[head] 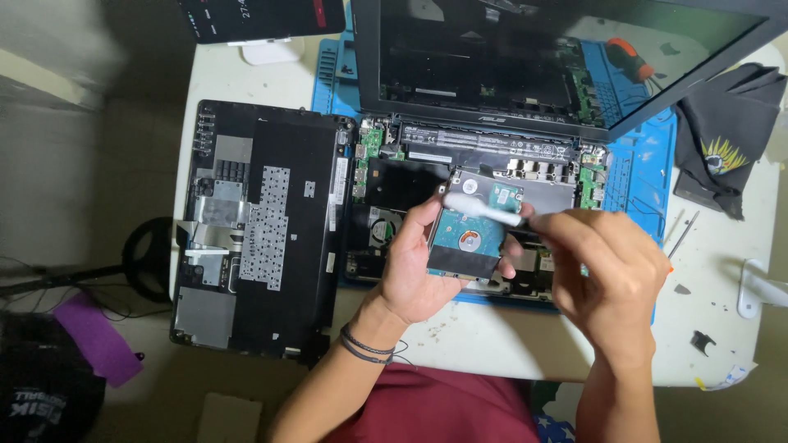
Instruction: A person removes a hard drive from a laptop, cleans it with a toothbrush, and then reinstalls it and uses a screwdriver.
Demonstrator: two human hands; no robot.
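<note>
My left hand (413,267) holds a hard drive (470,232) by its left edge, lifted over the opened laptop base (484,156); the drive's teal circuit board faces up. My right hand (611,275) grips a small white brush (483,210) by its handle, and the tip lies across the top of the drive. The laptop's screen (566,57) stands open behind, dark and reflecting.
The removed black bottom cover (263,230) lies left of the laptop on the white table (492,336). A blue work mat (640,164) lies under the laptop. A dark cloth (726,139), tweezers (683,234) and a phone (263,16) sit around it.
</note>
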